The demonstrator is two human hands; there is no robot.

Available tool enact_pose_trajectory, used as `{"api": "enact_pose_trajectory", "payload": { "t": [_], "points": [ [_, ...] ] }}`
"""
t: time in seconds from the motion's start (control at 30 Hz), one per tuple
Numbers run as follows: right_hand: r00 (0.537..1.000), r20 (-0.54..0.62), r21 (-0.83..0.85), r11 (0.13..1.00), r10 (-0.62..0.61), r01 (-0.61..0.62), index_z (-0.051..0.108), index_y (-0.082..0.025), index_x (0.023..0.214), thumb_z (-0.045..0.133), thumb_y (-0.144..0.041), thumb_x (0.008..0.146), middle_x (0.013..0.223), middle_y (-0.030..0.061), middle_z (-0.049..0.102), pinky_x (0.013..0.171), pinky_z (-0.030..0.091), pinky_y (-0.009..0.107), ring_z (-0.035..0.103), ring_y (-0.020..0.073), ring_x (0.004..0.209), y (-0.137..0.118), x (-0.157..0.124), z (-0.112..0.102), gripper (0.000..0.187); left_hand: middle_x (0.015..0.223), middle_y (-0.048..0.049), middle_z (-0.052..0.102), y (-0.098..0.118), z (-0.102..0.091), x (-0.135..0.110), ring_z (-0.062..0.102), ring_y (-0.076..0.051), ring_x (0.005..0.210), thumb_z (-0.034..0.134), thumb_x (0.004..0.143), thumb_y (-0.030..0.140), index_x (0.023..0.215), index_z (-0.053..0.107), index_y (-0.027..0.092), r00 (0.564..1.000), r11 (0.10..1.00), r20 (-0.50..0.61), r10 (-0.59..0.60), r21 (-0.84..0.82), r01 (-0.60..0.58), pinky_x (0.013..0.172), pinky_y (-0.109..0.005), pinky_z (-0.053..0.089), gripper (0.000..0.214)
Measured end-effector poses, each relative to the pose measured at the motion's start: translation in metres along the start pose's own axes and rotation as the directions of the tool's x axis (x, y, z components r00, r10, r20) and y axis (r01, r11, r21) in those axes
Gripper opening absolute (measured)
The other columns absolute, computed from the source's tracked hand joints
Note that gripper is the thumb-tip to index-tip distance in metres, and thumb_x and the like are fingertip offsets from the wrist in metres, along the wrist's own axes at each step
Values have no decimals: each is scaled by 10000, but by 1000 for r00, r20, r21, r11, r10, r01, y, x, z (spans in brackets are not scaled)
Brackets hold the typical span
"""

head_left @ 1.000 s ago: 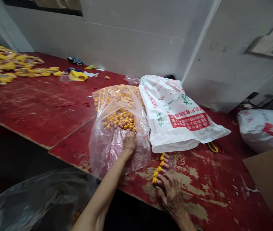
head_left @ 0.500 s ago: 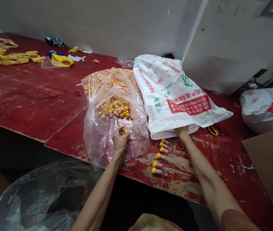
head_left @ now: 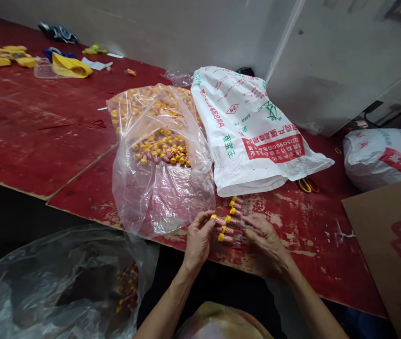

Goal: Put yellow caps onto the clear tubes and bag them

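My left hand (head_left: 199, 238) is closed in a pinch on a small tube piece with a yellow cap (head_left: 219, 220) and a red-and-white patterned body. Facing it, my right hand (head_left: 264, 238) has its fingers closed on what looks like a clear plastic tube, partly blurred. Below and between the hands, several yellow-capped tubes (head_left: 226, 238) lie in a row on the red table, their clear ends pointing right. Behind my left hand, an open clear plastic bag (head_left: 126, 188) holds many yellow-capped pieces (head_left: 165, 146). A white printed sack (head_left: 246, 174) lies beside it, its mouth towards me.
Scissors (head_left: 308, 185) lie right of the sack. Further right are another white sack (head_left: 373, 155) and a cardboard box (head_left: 373, 226). A large clear bag (head_left: 62, 263) hangs below the table edge at left. Yellow items (head_left: 69, 66) lie at the far left.
My right hand has come out of the white sack to the row of tubes. My left hand has moved right from the clear bag, carrying the yellow-capped piece. The view has shifted slightly.
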State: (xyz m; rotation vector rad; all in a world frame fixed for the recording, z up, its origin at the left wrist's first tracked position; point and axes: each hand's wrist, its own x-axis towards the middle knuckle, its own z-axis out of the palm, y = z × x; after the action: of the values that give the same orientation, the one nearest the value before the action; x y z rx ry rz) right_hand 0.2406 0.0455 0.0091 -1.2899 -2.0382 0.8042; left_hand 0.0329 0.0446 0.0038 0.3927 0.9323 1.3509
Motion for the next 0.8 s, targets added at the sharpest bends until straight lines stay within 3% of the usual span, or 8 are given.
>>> {"api": "enact_pose_trajectory", "payload": {
  "t": [0.13, 0.37, 0.5, 0.63, 0.8],
  "points": [
    [999, 37, 86, 996, 2, -6, 538, -305, 1278, 483, -294, 909, 1138, 51, 594, 918, 442, 360, 543, 208, 1052, -22, -6, 7, 374, 718, 8, 660, -13, 14, -14, 642, -134, 571, 740, 657, 314, 918, 575, 161, 998, 1000, 61, -20, 11, 20, 530, -262, 537, 345],
    [997, -17, 77, 994, -81, 82, 530, -265, 1265, 481, -264, 910, 1201, 77, 572, 948, 444, 385, 525, 208, 1113, -22, -13, 25, 359, 700, 21, 653, -20, 16, -28, 626, -105, 570, 768, 628, 297, 847, 576, 155, 991, 995, -100, 94, -14, -96, 581, -235, 526, 324],
    [991, -95, 72, 992, -94, 101, 551, -242, 1217, 482, -261, 911, 1162, 85, 588, 926, 465, 365, 546, 202, 1090, -22, -18, 41, 314, 719, 14, 674, -27, 16, -37, 635, -115, 615, 749, 657, 282, 846, 605, 170, 991, 994, -75, 112, 9, -112, 642, -247, 520, 263],
    [987, -113, 38, 992, -114, 119, 556, -224, 1197, 465, -251, 922, 1131, 80, 601, 931, 465, 353, 546, 196, 1096, -25, -17, 46, 291, 882, -39, 698, -34, 11, -44, 650, -158, 830, 661, 754, 306, 891, 671, 174, 987, 971, -23, 158, 187, -151, 797, -273, 497, 191],
    [986, -137, -22, 995, -96, 94, 585, -208, 1134, 436, -315, 942, 1096, 83, 616, 875, 487, 332, 589, 192, 1014, -26, -30, 49, 266, 960, -62, 686, -40, 8, -60, 630, -174, 914, 506, 847, 231, 961, 696, 184, 938, 807, 48, 342, 496, -320, 860, -294, 482, 227]
  ]
}}
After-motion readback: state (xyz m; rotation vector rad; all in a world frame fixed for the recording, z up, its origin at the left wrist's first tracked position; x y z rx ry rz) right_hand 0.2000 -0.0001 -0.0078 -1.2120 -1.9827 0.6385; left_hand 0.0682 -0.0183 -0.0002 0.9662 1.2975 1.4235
